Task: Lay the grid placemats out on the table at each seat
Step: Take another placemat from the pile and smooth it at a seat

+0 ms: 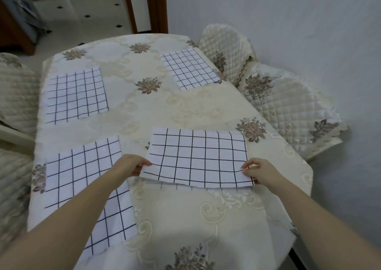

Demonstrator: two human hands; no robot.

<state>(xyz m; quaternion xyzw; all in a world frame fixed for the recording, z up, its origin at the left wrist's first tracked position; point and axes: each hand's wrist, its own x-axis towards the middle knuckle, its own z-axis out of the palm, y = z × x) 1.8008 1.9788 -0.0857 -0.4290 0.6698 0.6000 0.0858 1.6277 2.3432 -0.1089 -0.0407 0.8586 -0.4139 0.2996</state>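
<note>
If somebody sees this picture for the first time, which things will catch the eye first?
First, the grid placemat at the near right of the cream flowered tablecloth, which the left hand and the right hand pinch by its near corners, with its near edge seemingly slightly lifted. Three more lie flat on it: the near-left placemat, the far-left placemat and the far-right placemat.

Pale wall [288,11], tiled floor [86,7], quilted chairs [288,102]
</note>
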